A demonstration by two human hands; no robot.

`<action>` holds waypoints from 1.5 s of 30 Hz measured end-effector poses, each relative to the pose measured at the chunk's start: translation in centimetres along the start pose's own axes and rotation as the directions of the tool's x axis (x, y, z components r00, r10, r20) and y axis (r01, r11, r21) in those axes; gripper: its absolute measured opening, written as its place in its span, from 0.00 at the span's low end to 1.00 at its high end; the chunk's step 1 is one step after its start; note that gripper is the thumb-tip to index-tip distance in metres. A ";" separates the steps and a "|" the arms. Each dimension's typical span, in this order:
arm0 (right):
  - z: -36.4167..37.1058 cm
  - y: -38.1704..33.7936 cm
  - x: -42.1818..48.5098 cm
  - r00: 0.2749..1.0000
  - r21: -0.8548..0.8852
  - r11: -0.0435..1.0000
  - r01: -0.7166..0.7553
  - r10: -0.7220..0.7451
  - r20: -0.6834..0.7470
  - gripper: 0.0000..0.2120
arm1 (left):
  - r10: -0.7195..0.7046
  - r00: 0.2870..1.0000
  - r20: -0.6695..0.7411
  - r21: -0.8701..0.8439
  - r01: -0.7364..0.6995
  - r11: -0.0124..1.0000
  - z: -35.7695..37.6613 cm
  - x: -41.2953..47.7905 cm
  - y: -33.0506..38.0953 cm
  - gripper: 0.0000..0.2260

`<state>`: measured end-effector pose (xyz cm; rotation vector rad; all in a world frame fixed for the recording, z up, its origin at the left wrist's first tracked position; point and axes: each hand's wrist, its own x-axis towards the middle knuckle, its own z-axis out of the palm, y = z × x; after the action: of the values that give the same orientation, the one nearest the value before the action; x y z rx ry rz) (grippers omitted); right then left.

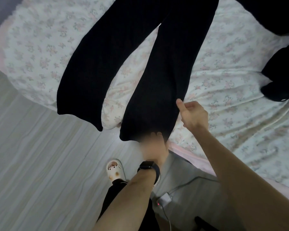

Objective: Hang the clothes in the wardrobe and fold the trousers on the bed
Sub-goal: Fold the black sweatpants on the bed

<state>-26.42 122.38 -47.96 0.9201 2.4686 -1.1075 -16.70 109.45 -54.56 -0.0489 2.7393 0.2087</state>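
Note:
Black trousers (pixel 140 52) lie spread on the bed (pixel 232 77), which has a floral sheet. Both legs point toward me and their hems hang over the bed's edge. My left hand (pixel 154 145), blurred and with a black watch on its wrist, grips the hem of the right trouser leg, its fingertips showing over the cloth. My right hand (pixel 191 114) pinches the right edge of that same leg a little higher up, thumb on top. The other leg lies free to the left.
More black clothes (pixel 280 72) lie on the bed at the right, and another dark piece (pixel 274 12) at the top right. On the pale wood floor (pixel 40 155) are a white charger with cable (pixel 164 198) and my slippered foot (pixel 114 169).

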 end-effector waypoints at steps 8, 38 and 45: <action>-1.2 -4.1 1.7 0.985 0.162 0.978 -0.132 0.111 0.131 0.12 | 0.029 0.993 0.111 -0.255 0.001 0.967 -2.5 -0.8 -1.6 0.18; 24.4 -34.7 4.1 0.995 -0.134 0.986 0.103 -0.100 0.028 0.12 | -0.238 0.908 0.346 -0.532 0.399 0.747 -12.8 17.5 -42.8 0.13; 25.4 -35.5 3.8 0.998 0.030 0.999 -0.029 0.028 0.048 0.09 | -0.123 0.940 0.319 -0.276 0.217 0.936 -14.9 19.2 -42.8 0.11</action>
<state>-52.59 87.24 -46.59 0.9238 2.3990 -1.1474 -37.34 64.78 -54.25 -0.3163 2.3630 0.5466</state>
